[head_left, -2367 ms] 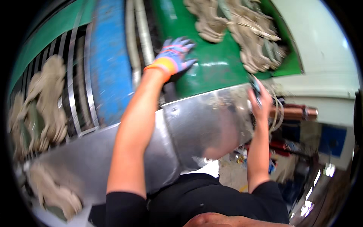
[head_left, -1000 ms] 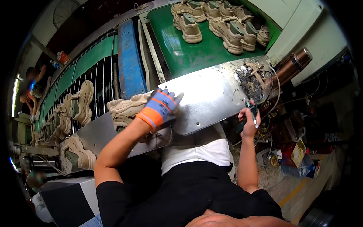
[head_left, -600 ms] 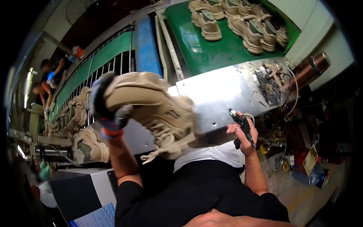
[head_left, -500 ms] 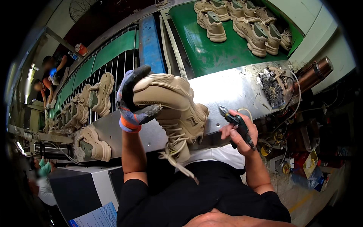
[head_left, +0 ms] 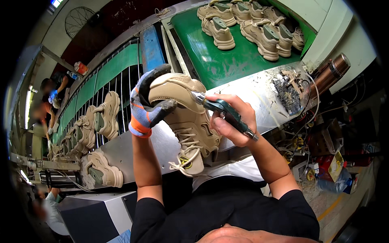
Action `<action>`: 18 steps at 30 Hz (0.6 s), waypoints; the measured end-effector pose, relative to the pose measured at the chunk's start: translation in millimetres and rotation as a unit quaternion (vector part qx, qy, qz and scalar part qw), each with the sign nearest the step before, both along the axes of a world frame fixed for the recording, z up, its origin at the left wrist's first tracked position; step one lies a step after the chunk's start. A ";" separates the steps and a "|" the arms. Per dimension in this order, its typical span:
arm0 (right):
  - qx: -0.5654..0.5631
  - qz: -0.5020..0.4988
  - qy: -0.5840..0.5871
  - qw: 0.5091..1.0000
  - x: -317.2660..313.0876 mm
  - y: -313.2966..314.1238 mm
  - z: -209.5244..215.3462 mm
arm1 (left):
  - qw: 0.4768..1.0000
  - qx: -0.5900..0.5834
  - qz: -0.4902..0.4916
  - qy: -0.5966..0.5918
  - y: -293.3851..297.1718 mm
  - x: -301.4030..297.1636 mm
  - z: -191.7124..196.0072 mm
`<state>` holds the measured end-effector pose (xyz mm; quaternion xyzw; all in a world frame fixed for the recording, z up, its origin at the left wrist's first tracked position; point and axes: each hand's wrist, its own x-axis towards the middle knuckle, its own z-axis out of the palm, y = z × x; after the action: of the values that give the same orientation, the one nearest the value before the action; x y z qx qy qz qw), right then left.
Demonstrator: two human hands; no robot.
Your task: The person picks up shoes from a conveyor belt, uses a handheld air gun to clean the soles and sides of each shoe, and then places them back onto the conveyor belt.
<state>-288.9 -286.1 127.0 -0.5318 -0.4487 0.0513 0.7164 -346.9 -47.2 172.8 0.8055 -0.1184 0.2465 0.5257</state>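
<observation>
A beige chunky sneaker [head_left: 194,129] is held over the metal ledge, its toe up and its laced collar toward my body. My left hand [head_left: 148,101], in a grey, orange and black work glove, is closed around the toe end, thumb along the side. My bare right hand [head_left: 237,119] is wrapped around a small dark green hand tool [head_left: 225,111] with a silver tip. That tip meets or nearly meets the sole edge near the toe; I cannot tell whether it touches. The tool's exact kind is unclear.
Several matching sneakers stand on the green belt [head_left: 202,60] ahead. More sneakers line the wire rack [head_left: 125,73] at left, and one sneaker [head_left: 104,170] rests on the metal ledge [head_left: 259,95]. A copper-coloured flask [head_left: 334,71] lies at right beside dark scraps [head_left: 285,91]. People work far left.
My right hand has brought the tool up and left, against or close to the sneaker's toe. The left hand still grips the sneaker, which has turned slightly. The view has shifted a little.
</observation>
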 end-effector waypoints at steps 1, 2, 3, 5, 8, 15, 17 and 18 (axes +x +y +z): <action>0.012 0.006 0.020 1.000 -3.1 0.6 -14.1 | 1.000 -0.020 0.003 -0.002 2.7 0.2 -3.8; 0.025 0.011 0.039 0.999 -5.6 1.1 -27.6 | 0.996 -0.078 -0.023 -0.018 5.3 2.2 -3.8; 0.028 0.011 0.055 0.998 -8.6 0.2 -40.6 | 0.996 -0.087 -0.010 -0.035 8.2 5.6 -11.1; 0.018 0.007 0.073 0.997 -13.0 -2.3 -64.1 | 0.997 -0.073 -0.001 -0.013 15.4 9.8 -14.3; -0.025 0.017 0.089 0.996 -25.4 -6.9 -91.3 | 0.999 -0.022 0.034 -0.033 33.3 10.6 -23.4; 0.017 0.095 0.261 0.961 -55.4 -19.5 -116.9 | 0.997 -0.004 0.062 -0.048 59.8 12.7 -44.1; 0.024 0.106 0.287 0.952 -58.6 -23.7 -120.5 | 0.997 -0.040 0.070 -0.020 59.5 9.3 -48.5; 0.025 0.116 0.298 0.947 -60.5 -24.1 -122.5 | 0.995 -0.064 0.069 -0.021 67.8 3.0 -54.5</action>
<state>-349.4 -310.2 4.5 -0.4187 -0.2745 0.2785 0.8196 -343.9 20.6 118.3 0.7709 -0.0574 0.3065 0.5555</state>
